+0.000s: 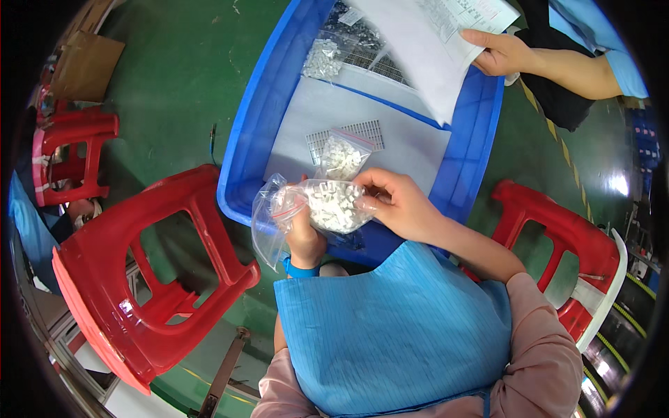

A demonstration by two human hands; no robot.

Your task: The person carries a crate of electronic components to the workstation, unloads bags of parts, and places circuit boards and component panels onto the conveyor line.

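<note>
Between my two hands is a clear zip bag [336, 209] filled with small white plastic parts, held over the near edge of a blue bin [240, 150]. My left hand [304, 233] grips the bag's gathered top end, its fingers partly hidden by the plastic. On the bag's other side my right hand [398, 200] pinches the plastic. Just beyond lies another zip bag [343, 155] of white parts, on a perforated grid strip [369, 131] inside the bin. A white sheet [359, 108] lines the bin.
A co-worker's hand [498, 52] holds papers [446, 42] over the bin's far right. More bagged white parts [323, 59] lie at the bin's far left. Red stools [150, 279] stand at my left and another red stool [550, 230] at my right, on a green floor [174, 83].
</note>
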